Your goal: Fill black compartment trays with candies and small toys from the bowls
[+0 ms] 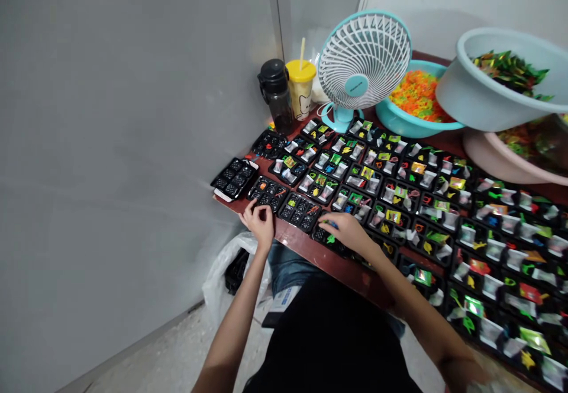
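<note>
Where the hands work: over a row of black trays along the near edge of the reddish-brown surface (310,257).

Left hand (258,222): narrow, fingers curled down onto a sparsely filled tray (268,195); I cannot tell whether they hold anything.

Right hand (348,233): narrow, fingertips lowered at a tray's near corner, with a blue bit (331,224) at them and a green piece (331,239) just below; whether either is held, I cannot tell.

Fuller trays: beyond the right hand, trays (421,227) carry white packets (492,334) and bright foil pieces in most compartments, so much of the layout looks filled.

Barer trays: left of the left hand, one tray (234,179) shows bare compartments; another tray (299,212), between the hands, holds only a few pieces.

Supplies: far beyond the hands, a tilted pale blue basin (470,91) holds green foil pieces, and a teal basin (399,122) holds orange strands.

Hidden: palms cover the compartments beneath them; trays run off the right edge.
</note>
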### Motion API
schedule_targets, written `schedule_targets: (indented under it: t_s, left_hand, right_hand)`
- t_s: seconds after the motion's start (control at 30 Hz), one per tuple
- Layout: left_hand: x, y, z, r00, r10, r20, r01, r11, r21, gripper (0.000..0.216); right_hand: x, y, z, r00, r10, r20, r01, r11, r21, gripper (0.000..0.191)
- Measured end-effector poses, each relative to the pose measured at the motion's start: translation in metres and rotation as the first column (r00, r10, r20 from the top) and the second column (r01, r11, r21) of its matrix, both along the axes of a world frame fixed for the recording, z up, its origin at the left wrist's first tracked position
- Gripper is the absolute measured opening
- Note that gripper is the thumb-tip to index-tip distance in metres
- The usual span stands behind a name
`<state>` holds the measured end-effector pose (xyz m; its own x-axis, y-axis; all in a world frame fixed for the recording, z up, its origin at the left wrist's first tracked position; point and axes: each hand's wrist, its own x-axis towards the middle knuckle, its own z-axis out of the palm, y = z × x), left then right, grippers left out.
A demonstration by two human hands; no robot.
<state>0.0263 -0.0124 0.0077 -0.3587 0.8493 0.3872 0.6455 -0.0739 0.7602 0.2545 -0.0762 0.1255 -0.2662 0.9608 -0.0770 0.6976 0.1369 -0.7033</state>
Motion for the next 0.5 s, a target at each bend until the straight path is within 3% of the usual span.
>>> schedule_targets:
  t_s: [0.07, 0.2, 0.27, 0.37, 0.5]
  left_hand:
    - [0.0, -0.001, 0.001, 1.0, -0.003, -0.006, 0.003, 1.0, 0.0, 0.011]
    - [0.0, -0.002, 0.003, 1.0, -0.013, -0.001, 0.013, 1.0, -0.01, 0.014]
    - [0.0, -0.003, 0.004, 1.0, -0.019, 0.006, 0.019, 1.0, -0.019, 0.015]
    - [-0.001, -0.003, 0.005, 1.0, -0.02, 0.019, 0.02, 0.999, -0.028, 0.014]
    - [-0.001, -0.003, 0.006, 1.0, -0.013, 0.018, 0.014, 0.999, -0.03, 0.013]
  right_hand:
    - [-0.021, 0.02, -0.009, 0.951, -0.099, -0.292, 0.11, 0.994, 0.02, 0.025]
    - [-0.068, 0.059, -0.035, 0.687, -0.268, -0.675, 0.209, 0.963, -0.17, 0.037]
    - [-0.082, 0.07, -0.047, 0.612, -0.284, -0.738, 0.207, 0.958, -0.197, 0.039]
    - [-0.087, 0.074, -0.06, 0.596, -0.275, -0.755, 0.228, 0.959, -0.17, 0.038]
    - [-0.085, 0.074, -0.063, 0.537, -0.296, -0.79, 0.264, 0.948, -0.176, 0.032]
